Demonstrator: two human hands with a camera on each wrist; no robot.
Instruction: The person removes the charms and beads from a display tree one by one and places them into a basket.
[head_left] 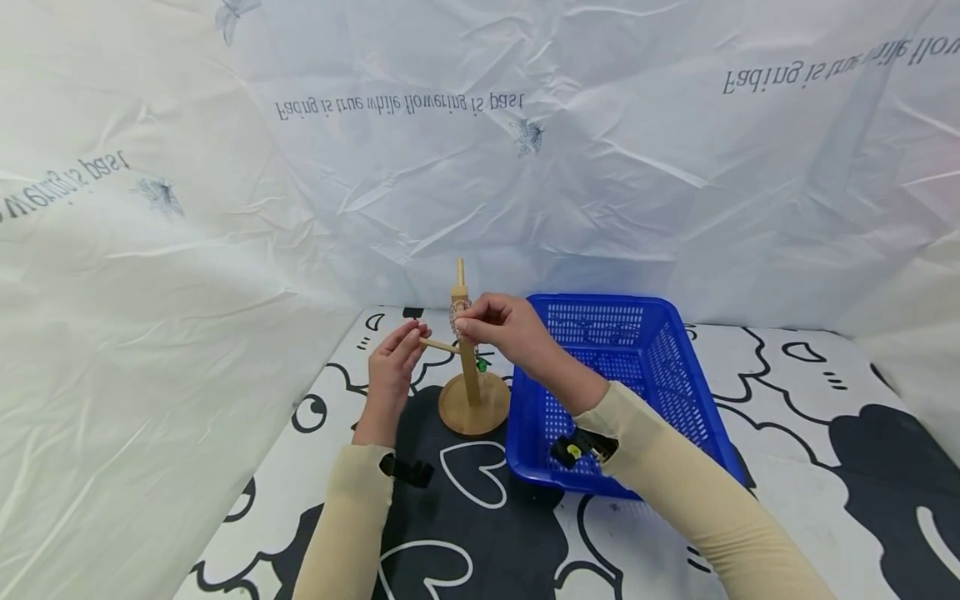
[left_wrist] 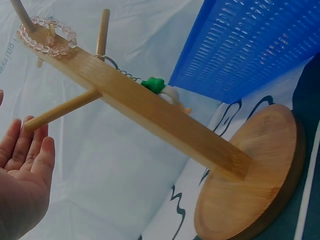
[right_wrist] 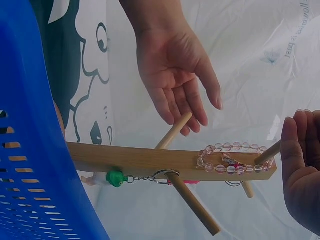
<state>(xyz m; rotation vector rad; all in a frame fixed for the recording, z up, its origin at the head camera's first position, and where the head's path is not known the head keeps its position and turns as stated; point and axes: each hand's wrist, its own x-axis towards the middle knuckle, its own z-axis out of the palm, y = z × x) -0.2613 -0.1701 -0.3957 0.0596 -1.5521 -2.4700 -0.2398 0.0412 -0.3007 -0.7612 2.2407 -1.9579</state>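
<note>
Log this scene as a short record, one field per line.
Stand: wooden, upright, with pegs
Bracelet: clear pinkish beads, looped around upper peg
Keychain: ring around lower peg, green piece hanging
Left hand: fingers extended, at the tip of side peg
Right hand: beside the bracelet, grip unclear
Basket: blue, right of the stand

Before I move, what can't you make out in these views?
Pink bracelet: partly covered by the right hand, head view.
Tip of the bracelet's peg: behind the right hand, right wrist view.
Wooden base: mostly hidden by the blue basket, right wrist view.
Green charm: too small for detail, head view.
</note>
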